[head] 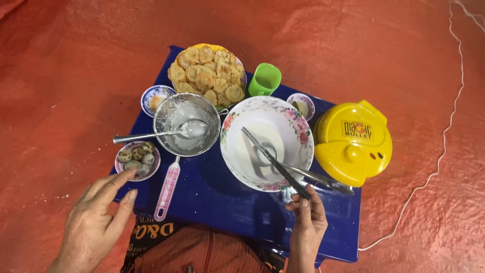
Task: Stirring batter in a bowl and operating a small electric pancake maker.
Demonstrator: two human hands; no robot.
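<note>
My right hand (306, 221) grips the dark handle of a knife (273, 161) whose blade reaches into a large floral bowl (298, 125) holding a little white batter. A metal ladle (295, 169) also lies in that bowl, its handle over the rim to the right. My left hand (96, 217) hovers open at the table's front left corner, fingertips close to a small bowl of speckled quail eggs (138, 158). A metal strainer (187, 125) coated in batter holds a spoon (151, 134); its pink checked handle (167, 189) points toward me.
A low blue table (227, 202) stands on a red floor. At the back sit a plate of fried round cakes (208, 73), a green cup (264, 79) and two small dishes (155, 98) (301, 105). A yellow lidded electric cooker (353, 142) is at the right, with a white cord (444, 136).
</note>
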